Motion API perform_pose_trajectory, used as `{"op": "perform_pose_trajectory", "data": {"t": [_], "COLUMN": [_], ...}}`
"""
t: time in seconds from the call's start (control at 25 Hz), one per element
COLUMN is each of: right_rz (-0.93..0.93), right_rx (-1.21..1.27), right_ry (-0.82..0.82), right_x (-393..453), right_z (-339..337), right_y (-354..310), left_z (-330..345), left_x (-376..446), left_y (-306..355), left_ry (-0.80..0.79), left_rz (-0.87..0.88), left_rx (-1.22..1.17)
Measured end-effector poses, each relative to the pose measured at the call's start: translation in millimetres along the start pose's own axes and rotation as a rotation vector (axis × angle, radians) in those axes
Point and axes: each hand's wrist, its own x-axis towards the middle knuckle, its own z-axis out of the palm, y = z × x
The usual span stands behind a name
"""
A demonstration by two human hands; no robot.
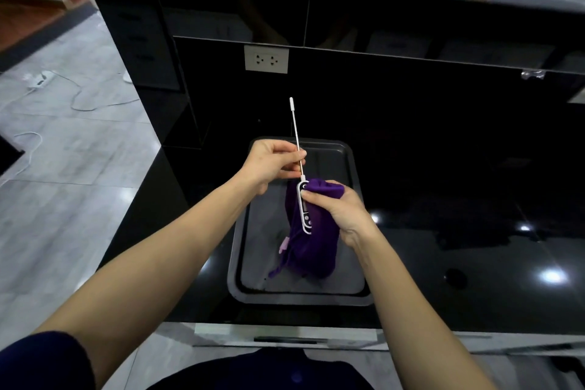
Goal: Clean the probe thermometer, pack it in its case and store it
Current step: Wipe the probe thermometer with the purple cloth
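Your left hand (269,161) pinches probe shaft; right hand (340,209) grips thermometer (304,206) body through purple cloth (316,241). Thermometer upright, tip capped, held over tray (354,174) on black counter (474,263).

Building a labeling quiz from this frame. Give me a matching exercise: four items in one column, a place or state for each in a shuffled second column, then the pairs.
Items
1. probe thermometer
2. purple cloth
3. baking tray
4. wall socket

Places or states
A. lying on the black counter, under both hands
B. on the dark panel behind the counter, nothing plugged in
C. bunched in the right hand, hanging down over the tray
D. held upright, left hand pinching the thin shaft, body against the cloth

Pairs: 1-D, 2-C, 3-A, 4-B
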Motion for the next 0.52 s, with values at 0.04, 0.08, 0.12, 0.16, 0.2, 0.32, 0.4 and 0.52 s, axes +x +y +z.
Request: {"op": "perform_pose_trajectory", "data": {"t": [0.04, 0.08, 0.12, 0.16, 0.2, 0.32, 0.4, 0.52], "right_rz": [0.002, 0.007, 0.013, 0.020, 0.027, 0.026, 0.010, -0.030], "right_rx": [-0.005, -0.006, -0.005, -0.004, -0.003, -0.007, -0.009, 0.031], "right_ry": [0.008, 0.010, 0.006, -0.001, -0.008, -0.014, -0.014, -0.025], "right_x": [0.7, 0.5, -0.1, -1.0, -1.5, -2.5, -3.1, -4.5], "right_z": [0.1, -0.8, -1.9, -3.3, -4.8, -13.0, -19.5, -30.7], "right_y": [0.8, 1.7, 2.3, 2.7, 3.2, 2.9, 2.7, 3.9], "left_z": [-1.8, -4.1, -6.2, -7.8, -9.2, -7.5, -3.5, 6.3], "left_x": [1.9, 4.3, 7.0, 8.9, 9.4, 12.1, 13.7, 17.7], "left_y": [1.7, 3.5, 4.6, 5.1, 5.2, 4.3, 4.9, 7.5], "left_ry": [0.021, 0.042, 0.058, 0.069, 0.078, 0.106, 0.103, 0.080], "left_rz": [0.012, 0.023, 0.031, 0.036, 0.036, 0.020, -0.002, -0.027], "left_rx": [-0.016, -0.034, -0.050, -0.059, -0.065, -0.106, -0.128, -0.134]}}
